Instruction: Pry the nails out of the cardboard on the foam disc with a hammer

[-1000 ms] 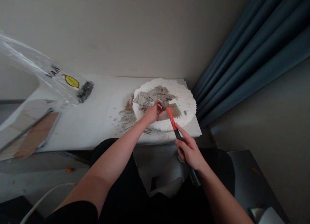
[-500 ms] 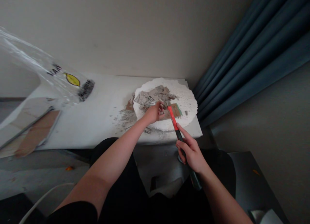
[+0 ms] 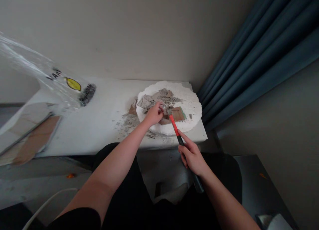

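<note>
"On the white round mat [image 3: 193,105] with the scalloped rim, how far has the work got?"

"Partway, I'd judge. Much of the grey, crumbly material [image 3: 171,99] is down to grit and flakes, and more crumbs [image 3: 131,120] lie left of the mat, across the smooth white surface [image 3: 104,104]."

"What's left?"

"At least 1 bigger piece, a rough grey slab [image 3: 146,101] at the mat's left side, looks unbroken, so probably a fair bit."

"And the 2 hands?"

"Right hand [image 3: 194,158]: fingers wrapped round the black grip of a hammer [image 3: 174,125], index finger stretched along it. The neck is bright red. The dull grey head is over the mat's middle, next to a flat piece of brown cardboard [image 3: 178,113] with a green edge; whether it touches anything, I can't say. Left hand [image 3: 154,115]: fingers half curled beside the hammer head. Whether they pinch a fragment, I cannot tell."

"Anything else by way of texture?"

"Thin, crinkled clear plastic in the lemon-printed bag [image 3: 72,84] at far left, and heavy blue curtain [image 3: 249,60] folds at right."
</note>
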Available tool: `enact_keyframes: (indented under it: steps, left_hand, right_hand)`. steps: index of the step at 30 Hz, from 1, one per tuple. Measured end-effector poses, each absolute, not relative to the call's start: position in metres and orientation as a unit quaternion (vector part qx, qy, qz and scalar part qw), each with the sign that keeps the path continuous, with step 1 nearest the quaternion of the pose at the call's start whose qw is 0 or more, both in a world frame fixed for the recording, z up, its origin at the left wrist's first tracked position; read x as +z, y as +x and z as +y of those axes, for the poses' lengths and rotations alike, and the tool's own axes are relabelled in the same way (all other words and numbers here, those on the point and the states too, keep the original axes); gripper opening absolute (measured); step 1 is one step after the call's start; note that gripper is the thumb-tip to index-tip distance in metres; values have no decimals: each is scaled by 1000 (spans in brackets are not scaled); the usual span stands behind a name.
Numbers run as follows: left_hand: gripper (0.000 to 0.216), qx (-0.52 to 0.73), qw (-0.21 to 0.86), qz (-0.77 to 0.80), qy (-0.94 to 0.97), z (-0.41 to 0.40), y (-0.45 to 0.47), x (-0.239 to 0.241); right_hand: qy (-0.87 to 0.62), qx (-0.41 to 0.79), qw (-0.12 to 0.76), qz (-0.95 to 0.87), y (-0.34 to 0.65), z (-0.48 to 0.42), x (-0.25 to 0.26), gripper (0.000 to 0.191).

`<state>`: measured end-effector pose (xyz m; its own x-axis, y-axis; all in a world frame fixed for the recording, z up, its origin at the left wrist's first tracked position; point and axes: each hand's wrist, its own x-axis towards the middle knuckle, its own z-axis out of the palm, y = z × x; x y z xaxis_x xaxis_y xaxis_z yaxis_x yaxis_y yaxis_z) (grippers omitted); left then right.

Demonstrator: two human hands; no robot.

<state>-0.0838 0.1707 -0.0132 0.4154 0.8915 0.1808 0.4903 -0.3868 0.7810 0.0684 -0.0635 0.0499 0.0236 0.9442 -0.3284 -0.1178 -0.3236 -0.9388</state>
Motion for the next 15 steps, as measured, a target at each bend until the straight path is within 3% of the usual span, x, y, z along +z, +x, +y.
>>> enact_keyframes:
  steps: [5, 11, 15]
  left_hand:
    - [43, 305, 291, 461, 781, 171, -77, -6]
    - [20, 267, 203, 444, 831, 174, -61, -7]
    - [21, 217, 152, 437, 860, 168, -46, -6]
  right_hand:
    - [-551, 556, 490, -382, 80, -61, 48, 69]
    - [-574, 506, 537, -354, 101, -57, 51, 75]
    - [-589, 491, 545, -339, 111, -55, 51, 78]
